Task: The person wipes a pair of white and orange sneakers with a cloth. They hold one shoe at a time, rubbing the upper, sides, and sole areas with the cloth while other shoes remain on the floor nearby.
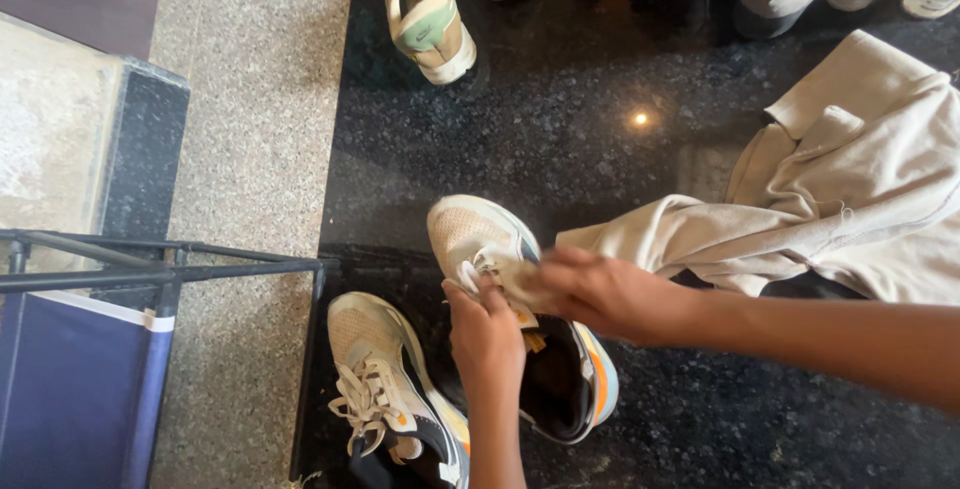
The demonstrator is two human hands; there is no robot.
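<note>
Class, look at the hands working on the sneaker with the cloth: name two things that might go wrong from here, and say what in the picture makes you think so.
1. The right hand rubs a beige cloth on the held sneaker right at its laces, which may snag or pull loose.
2. The left hand has only a grip near the tongue; the sneaker might twist and drop onto the second sneaker on the dark polished floor.

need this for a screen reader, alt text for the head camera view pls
Two bare hands work on a beige sneaker on a dark polished floor: the left hand at its laces, the right hand pressing a beige cloth against it. Its matching sneaker lies alongside.
</note>
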